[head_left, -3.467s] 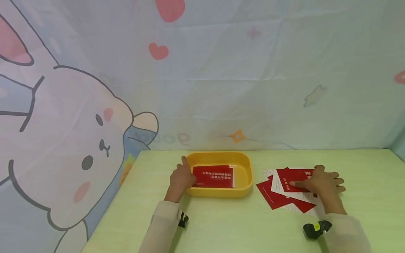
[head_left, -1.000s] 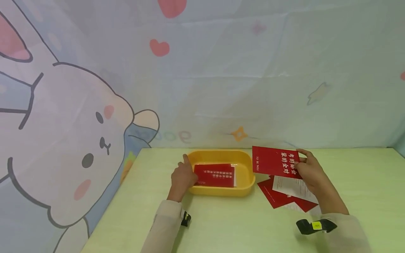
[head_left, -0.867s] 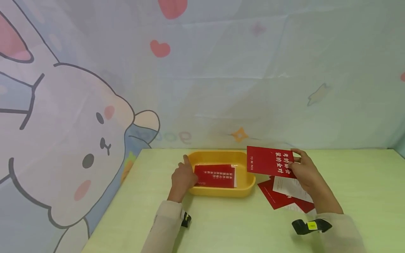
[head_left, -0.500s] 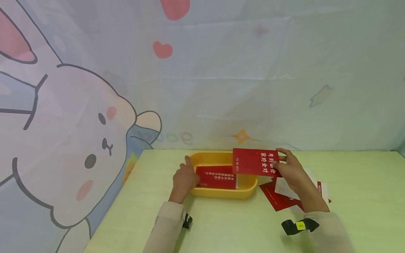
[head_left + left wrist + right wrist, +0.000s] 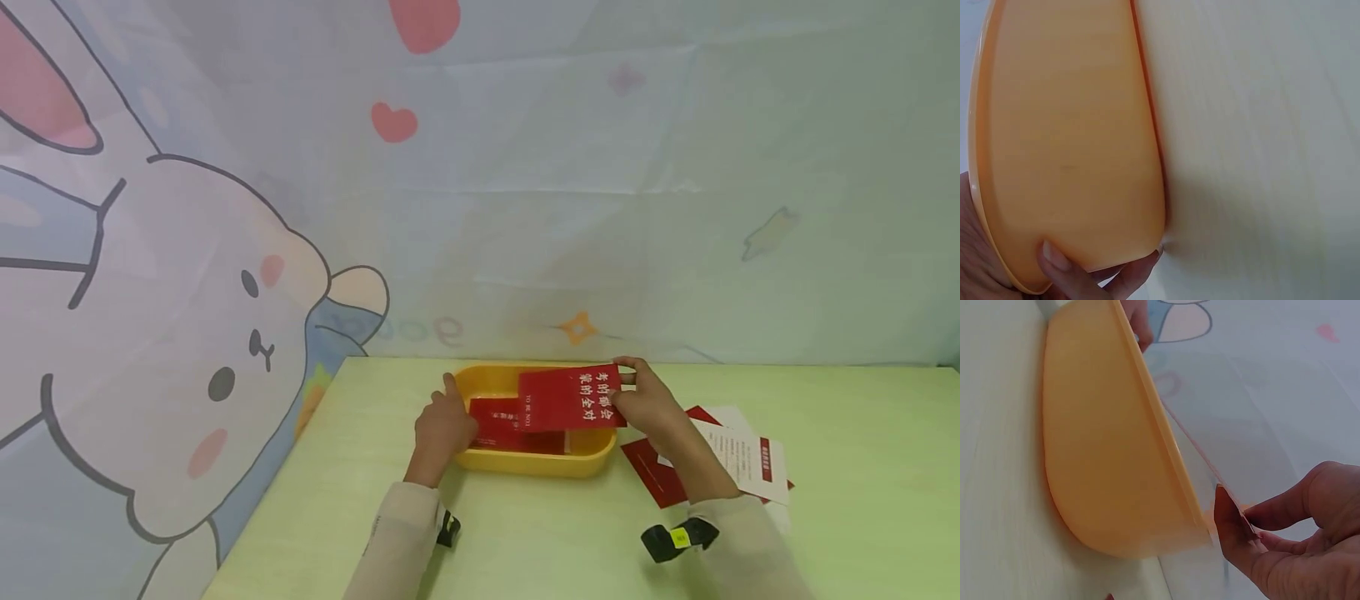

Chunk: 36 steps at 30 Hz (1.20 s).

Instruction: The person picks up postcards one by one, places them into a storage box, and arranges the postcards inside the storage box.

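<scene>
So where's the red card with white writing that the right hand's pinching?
In the head view, the held red card is over the right part of the yellow plastic tray, partly hiding the red card inside.

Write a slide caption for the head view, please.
Left hand grips the yellow tray; right hand holds a red card above it.

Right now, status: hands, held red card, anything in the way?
Left hand holding yellow tray. Right hand pinching red card over tray. Another red card lies inside; nothing visibly blocking.
</scene>
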### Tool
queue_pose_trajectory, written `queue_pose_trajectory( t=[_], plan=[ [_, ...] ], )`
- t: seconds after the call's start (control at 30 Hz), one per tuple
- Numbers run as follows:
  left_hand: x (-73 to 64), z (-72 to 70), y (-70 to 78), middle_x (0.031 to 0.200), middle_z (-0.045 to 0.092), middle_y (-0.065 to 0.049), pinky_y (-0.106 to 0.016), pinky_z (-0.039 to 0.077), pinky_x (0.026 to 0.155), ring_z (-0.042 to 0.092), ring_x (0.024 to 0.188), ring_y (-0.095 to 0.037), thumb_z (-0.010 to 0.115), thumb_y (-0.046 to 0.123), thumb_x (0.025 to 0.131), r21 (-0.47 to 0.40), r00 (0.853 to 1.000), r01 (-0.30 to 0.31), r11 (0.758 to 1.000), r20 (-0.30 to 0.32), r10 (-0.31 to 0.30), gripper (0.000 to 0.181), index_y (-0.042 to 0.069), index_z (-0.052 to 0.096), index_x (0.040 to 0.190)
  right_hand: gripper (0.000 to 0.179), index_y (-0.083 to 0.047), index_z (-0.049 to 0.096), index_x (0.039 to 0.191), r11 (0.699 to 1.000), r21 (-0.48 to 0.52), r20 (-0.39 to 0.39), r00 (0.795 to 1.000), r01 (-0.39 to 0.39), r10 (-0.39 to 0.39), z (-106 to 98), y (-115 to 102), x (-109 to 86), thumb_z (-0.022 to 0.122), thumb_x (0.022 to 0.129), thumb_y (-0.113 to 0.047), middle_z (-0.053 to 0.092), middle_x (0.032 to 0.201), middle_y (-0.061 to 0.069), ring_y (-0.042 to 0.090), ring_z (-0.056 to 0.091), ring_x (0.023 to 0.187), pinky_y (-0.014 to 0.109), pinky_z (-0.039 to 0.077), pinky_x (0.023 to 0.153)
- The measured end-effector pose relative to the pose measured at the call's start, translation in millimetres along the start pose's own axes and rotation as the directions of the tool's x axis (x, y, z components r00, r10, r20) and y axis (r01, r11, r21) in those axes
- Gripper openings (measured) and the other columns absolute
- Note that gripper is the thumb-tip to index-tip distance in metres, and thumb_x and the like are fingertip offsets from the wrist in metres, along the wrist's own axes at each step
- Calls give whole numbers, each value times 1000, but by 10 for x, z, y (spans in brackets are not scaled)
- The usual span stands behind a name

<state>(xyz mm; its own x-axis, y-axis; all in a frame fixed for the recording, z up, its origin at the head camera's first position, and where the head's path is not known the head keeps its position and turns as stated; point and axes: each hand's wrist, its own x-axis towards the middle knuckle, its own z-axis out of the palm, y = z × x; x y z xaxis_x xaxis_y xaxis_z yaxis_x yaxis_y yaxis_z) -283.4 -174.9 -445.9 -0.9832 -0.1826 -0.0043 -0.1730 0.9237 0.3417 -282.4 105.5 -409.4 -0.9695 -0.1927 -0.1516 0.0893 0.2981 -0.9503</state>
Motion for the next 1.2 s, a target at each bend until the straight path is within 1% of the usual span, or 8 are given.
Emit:
queue_pose_trajectory(
  t=[0.1, 0.2, 0.4, 0.6, 0.73, 0.93, 1.13, 1.2],
  plan=[
    [14, 9, -15, 125, 56, -28, -48, 57, 72, 62, 78, -35, 64, 19, 86, 7, 1000, 2, 1000, -9, -2, 81, 1, 22, 154, 66, -2, 13, 156, 1000, -6, 8, 1000, 4, -4, 105, -23, 27, 46, 99, -5, 33, 146, 29, 37, 58, 116, 40, 59, 87],
    [20, 14, -21, 125, 56, -28, -47, 56, 72, 61, 76, -34, 63, 19, 87, 9, 1000, 0, 1000, -1, 0, 82, 2, 21, 154, 65, -1, 15, 154, 1000, -11, 17, 1000, 11, -11, 201, -39, 46, 47, 98, -4, 34, 147, 29, 38, 60, 115, 40, 60, 84],
    [17, 8, -18, 126, 56, -27, -45, 55, 67, 58, 68, -31, 63, 19, 87, 2, 1000, -2, 1000, 4, 2, 81, 2, 21, 154, 64, -1, 19, 152, 999, -46, 42, 999, 26, -25, 362, -85, 93, 50, 96, -5, 32, 151, 31, 41, 60, 116, 41, 60, 84],
    [19, 3, -25, 127, 55, -27, -41, 53, 61, 55, 64, -28, 63, 19, 87, 7, 1000, -9, 1000, 6, 9, 82, 2, 20, 155, 63, 0, 22, 149, 991, -122, 36, 998, 47, -42, 461, -88, 160, 52, 94, -5, 34, 150, 33, 45, 57, 118, 43, 59, 86],
    [25, 9, -27, 130, 54, -27, -42, 52, 62, 56, 67, -29, 63, 19, 87, 1, 1000, -2, 1000, 8, 2, 83, 3, 19, 156, 62, 1, 25, 148, 986, -158, 31, 999, 44, -40, 520, -61, 218, 53, 94, -6, 37, 149, 33, 45, 56, 120, 44, 58, 87],
    [21, 20, -17, 129, 55, -28, -45, 54, 65, 59, 72, -33, 62, 18, 87, -2, 1000, -2, 1000, 2, 2, 83, 3, 19, 156, 62, 8, 30, 146, 968, -238, 43, 996, 83, -75, 570, -59, 260, 56, 90, -4, 43, 143, 35, 48, 52, 124, 51, 52, 98],
    [11, 2, -13, 130, 54, -27, -46, 55, 67, 61, 75, -33, 63, 19, 86, -5, 1000, 3, 1000, 2, -3, 84, 3, 19, 156, 60, 12, 37, 141, 932, -342, 29, 993, 120, -117, 614, -40, 306, 62, 90, -6, 53, 133, 35, 47, 56, 119, 50, 54, 93],
    [17, 3, -20, 131, 54, -27, -46, 55, 67, 60, 74, -33, 64, 20, 87, 1, 1000, 6, 1000, 3, -6, 84, 3, 19, 156, 61, 13, 37, 141, 926, -356, 29, 992, 125, -123, 625, -31, 318, 62, 89, -6, 55, 131, 35, 45, 58, 116, 49, 55, 92]
  ],
)
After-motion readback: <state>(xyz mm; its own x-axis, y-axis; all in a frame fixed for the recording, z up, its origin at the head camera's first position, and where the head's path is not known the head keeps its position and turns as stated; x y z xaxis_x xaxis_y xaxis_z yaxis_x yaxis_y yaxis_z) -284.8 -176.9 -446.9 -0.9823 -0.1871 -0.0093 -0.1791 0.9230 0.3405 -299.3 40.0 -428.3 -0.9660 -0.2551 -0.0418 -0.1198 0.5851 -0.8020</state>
